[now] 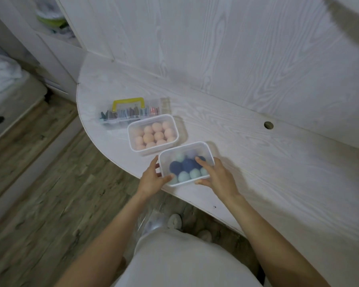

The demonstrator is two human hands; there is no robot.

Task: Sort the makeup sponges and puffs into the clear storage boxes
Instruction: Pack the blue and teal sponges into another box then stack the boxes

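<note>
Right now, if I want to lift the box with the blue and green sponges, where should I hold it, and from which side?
Probably by its two short end walls, one hand from each side, as the left hand and right hand already do. The box with blue and green sponges is open-topped, full, and sits at the table edge, so a level two-sided hold looks safest. The peach sponge box stands close behind.
</note>
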